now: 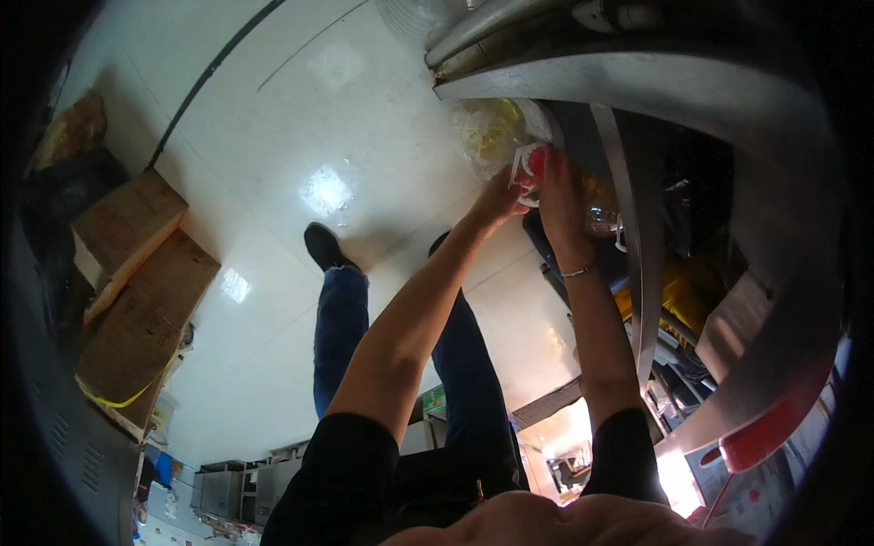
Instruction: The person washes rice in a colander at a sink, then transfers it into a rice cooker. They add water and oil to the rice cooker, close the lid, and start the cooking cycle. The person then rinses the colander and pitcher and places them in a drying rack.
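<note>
A clear plastic jug [486, 133] with yellow liquid, likely cooking oil, is on the floor beside the metal counter. Its red cap [537, 162] and white plastic handle [520, 164] face me. My left hand [502, 205] grips the jug's top at the handle, fingers curled beneath the red part. My right hand [563, 198] is closed around the cap's right side, its fingertips partly hidden. Just right of that hand, under the counter, another clear plastic bottle [602, 217] with a white handle shows in part.
A stainless steel counter [614, 75] curves around the right, with a metal leg [631, 225] close by my right forearm. Cardboard boxes [147, 327] are stacked on the left. A red-handled object [778, 433] sits at the counter's near end. The pale tiled floor [273, 170] looks shiny.
</note>
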{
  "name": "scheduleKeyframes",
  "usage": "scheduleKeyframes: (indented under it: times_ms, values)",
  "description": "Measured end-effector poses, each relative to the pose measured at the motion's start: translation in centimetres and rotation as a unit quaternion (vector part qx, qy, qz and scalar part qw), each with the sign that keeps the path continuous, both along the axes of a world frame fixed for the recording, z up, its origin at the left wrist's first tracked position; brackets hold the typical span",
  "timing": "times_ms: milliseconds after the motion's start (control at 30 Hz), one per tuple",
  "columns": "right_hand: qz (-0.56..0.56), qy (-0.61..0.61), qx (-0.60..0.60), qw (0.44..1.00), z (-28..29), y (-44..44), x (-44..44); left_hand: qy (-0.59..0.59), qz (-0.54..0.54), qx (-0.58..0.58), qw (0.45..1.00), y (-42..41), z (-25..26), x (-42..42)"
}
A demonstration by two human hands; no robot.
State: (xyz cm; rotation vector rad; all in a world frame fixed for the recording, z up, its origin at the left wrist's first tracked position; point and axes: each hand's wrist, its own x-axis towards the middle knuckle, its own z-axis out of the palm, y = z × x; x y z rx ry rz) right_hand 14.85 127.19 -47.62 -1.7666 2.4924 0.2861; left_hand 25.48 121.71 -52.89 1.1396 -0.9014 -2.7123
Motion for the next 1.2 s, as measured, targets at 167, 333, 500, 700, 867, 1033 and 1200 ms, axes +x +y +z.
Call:
scheduleKeyframes:
  times_ms: [167,333,500,700,867,1033,1200]
  values:
    - [-0.277,-0.231,0.003,0.933,0.3,-3.3,-0.6,-0.008,0.027,-0.128,0.991,1.9,-4.4,-3.0]
    - [-0.273,-0.175,-0.065,0.944,-1.3,-3.1,-0.1,-0.055,-0.02,-0.187,0.981,3.3,-4.5,-1.7]
    - [-0.222,-0.119,-0.058,0.966,-5.4,2.7,-4.0,-0.133,0.014,-0.183,0.974,3.5,1.5,11.1]
    - [-0.207,-0.247,-0.216,0.922,8.7,2.4,5.7,-0.485,0.041,-0.218,0.846,5.2,10.6,52.5]
    - [-0.159,-0.335,0.1,0.923,17.2,7.5,15.6,-0.661,-0.144,-0.251,0.692,1.0,30.6,70.2]
    - [-0.183,-0.396,0.099,0.894,26.2,2.5,22.1,-0.646,-0.094,-0.377,0.657,-9.5,34.3,73.7]
    - [-0.167,-0.405,0.073,0.896,27.4,-9.8,21.4,-0.521,-0.117,-0.473,0.7,-23.8,37.2,58.9]
